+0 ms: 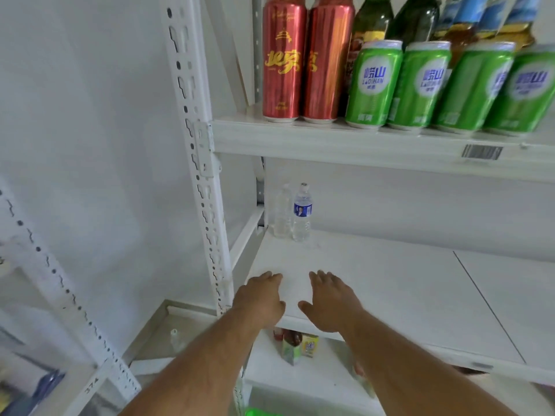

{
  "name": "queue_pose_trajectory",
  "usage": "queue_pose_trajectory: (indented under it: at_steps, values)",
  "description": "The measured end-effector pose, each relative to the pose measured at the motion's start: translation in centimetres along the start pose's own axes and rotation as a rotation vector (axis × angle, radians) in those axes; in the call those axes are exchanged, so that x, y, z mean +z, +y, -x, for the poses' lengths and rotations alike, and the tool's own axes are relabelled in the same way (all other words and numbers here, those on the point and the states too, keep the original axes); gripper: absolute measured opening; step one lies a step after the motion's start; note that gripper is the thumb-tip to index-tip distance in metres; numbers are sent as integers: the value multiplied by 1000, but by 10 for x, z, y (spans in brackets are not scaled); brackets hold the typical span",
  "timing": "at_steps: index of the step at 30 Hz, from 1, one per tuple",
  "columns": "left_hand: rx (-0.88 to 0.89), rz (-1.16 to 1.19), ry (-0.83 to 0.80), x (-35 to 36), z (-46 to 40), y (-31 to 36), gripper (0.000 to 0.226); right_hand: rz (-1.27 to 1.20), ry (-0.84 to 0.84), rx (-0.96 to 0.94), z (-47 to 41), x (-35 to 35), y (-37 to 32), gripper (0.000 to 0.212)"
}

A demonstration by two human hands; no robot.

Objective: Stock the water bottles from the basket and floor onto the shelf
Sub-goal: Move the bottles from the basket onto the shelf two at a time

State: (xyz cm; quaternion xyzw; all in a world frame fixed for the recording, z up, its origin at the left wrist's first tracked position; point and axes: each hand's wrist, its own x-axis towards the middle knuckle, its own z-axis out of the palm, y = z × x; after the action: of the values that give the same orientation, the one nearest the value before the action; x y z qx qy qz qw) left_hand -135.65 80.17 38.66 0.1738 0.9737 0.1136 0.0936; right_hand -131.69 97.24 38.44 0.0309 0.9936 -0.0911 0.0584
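- the two bare forearms come up from 6 o'clock; the left hand (262, 298) and right hand (329, 301) sit side by side over the front edge of the white middle shelf (390, 283), near each other but apart.
- both hands are released: fingers stretched forward and loosely spread, palms down, grasping nothing. i cannot tell whether the fingertips touch the board.
- at 12 o'clock from the hands, in the shelf's back left corner, stand two upright water bottles just beside each other: a clear bottle without a visible label (282, 211) and, at its 3 o'clock, a blue-labelled bottle (302, 212).
- the upper shelf (330, 139) at 1 o'clock carries two tall red cans (283, 58), a row of green cans (374, 85) at their 3 o'clock, and dark green glass bottles (372, 19) behind.
- a barcode tag (482, 152) is stuck on that shelf's front lip.
- below the hands, at 6 o'clock, small cartons (300, 345) stand on a lower shelf, partly hidden.
- a white perforated upright post (195, 151) runs at 10 o'clock.
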Motion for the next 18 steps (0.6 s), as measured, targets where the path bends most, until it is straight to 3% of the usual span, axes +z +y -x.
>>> queue_pose_trajectory:
  at_steps: [7,11,18]
  values:
    - [-60,60,-36,32,87,46,64,-63,-66,-11,108,29,38,76]
    - [-90,89,-70,68,133,67,48,-74,-113,5,165,56,54,78]
    - [-134,126,-187,127,198,85,72,-151,-215,34,244,102,73,70]
